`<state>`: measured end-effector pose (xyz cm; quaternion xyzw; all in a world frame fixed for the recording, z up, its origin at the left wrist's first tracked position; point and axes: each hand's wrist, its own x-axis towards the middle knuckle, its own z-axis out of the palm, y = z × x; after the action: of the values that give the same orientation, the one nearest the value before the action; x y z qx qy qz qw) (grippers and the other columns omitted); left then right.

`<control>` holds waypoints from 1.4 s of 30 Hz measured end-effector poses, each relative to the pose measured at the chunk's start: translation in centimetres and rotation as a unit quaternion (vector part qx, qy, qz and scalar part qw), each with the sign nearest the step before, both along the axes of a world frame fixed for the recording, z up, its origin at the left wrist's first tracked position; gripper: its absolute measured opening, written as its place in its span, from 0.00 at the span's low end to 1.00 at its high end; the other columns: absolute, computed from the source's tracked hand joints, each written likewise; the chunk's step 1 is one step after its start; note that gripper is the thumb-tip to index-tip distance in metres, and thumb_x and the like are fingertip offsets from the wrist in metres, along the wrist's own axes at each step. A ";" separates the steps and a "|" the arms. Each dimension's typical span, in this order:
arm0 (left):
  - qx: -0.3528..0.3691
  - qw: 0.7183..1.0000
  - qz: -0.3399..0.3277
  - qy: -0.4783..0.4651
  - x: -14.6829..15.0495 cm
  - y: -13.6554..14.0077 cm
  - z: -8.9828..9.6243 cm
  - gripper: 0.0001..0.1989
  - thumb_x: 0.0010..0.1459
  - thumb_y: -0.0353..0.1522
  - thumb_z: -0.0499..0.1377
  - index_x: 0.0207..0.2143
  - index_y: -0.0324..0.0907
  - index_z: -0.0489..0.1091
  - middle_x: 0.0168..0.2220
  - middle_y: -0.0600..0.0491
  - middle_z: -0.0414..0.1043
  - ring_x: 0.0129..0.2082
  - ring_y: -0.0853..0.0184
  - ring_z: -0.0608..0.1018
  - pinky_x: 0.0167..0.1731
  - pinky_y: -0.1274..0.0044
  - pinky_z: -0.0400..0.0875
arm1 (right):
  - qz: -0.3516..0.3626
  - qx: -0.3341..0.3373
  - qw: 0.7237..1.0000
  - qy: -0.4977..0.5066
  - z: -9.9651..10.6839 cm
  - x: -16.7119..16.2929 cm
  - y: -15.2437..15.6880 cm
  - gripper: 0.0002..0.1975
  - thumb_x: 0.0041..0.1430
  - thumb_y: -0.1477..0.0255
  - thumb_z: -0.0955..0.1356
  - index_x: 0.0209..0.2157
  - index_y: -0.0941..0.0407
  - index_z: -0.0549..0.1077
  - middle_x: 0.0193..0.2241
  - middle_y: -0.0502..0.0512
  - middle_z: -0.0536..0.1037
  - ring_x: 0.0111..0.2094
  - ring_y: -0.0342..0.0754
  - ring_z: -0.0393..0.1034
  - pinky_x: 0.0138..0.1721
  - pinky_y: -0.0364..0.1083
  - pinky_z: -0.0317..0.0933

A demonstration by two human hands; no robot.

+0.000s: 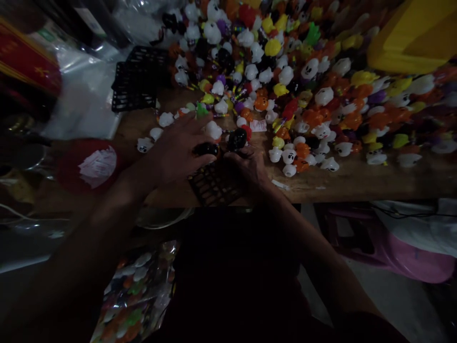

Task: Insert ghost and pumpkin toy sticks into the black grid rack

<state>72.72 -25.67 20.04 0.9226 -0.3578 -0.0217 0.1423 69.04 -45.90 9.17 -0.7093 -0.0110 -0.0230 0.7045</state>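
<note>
Landmark: black grid tray (214, 183), flat at the near edge of the wooden desk (357, 178).
Left hand (178, 147): just left of the tray and above it, fingers curled round a small black glossy toy (206, 149), gripping it at the fingertips.
Right hand (250, 166): on the tray's right corner, fingers bent down onto the grid; whether pinching a piece or only pressing, cannot tell.
Second black toy (237, 138): just beyond the tray, between the two hands, touching neither for certain.
Toy heap (321, 85): well beyond the tray and to its right, a wide spread of white ghosts, orange pumpkins, yellow, purple and green figures.
Spare trays (137, 81): a black stack, beyond the tray to the left.
Bagged toys (139, 290): below the tray, under the desk edge, in clear plastic.
Handling of the held toy: probably light, hollow hard plastic, smooth and a little slippery; best pinched across its rounded body with thumb opposite fingers, not by any thin projection.
</note>
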 end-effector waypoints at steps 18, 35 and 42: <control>-0.055 0.998 -0.022 -0.005 -0.2 0.8 -0.3 0.16 0.62 0.38 0.59 0.49 0.41 0.74 0.72 0.49 0.54 0.73 0.51 0.55 0.72 0.54 0.51 | -0.043 -0.316 0.933 -0.165 -0.9 0.1 0.1 0.08 0.65 0.68 0.68 0.32 0.56 0.75 0.32 0.55 0.80 0.33 0.48 0.72 0.39 0.46 0.66; -0.014 0.998 -0.038 -0.046 -0.1 0.9 -0.6 0.16 0.62 0.39 0.62 0.49 0.40 0.71 0.72 0.46 0.53 0.73 0.52 0.55 0.70 0.56 0.53 | -0.036 -0.298 0.940 -0.163 0.0 -0.5 0.2 0.10 0.67 0.67 0.65 0.32 0.55 0.70 0.30 0.52 0.75 0.32 0.46 0.68 0.36 0.45 0.63; -0.005 0.999 -0.024 -0.047 -1.0 0.0 0.4 0.16 0.62 0.36 0.64 0.50 0.40 0.69 0.71 0.44 0.54 0.72 0.48 0.56 0.69 0.54 0.55 | -0.021 -0.308 0.939 -0.151 -0.3 -0.6 0.4 0.08 0.68 0.66 0.64 0.36 0.54 0.71 0.33 0.54 0.76 0.34 0.48 0.69 0.38 0.47 0.66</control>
<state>71.68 -25.62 20.43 0.9131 -0.3860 0.0198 0.1299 68.46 -45.53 8.88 -0.8800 -0.1091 -0.1403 0.4406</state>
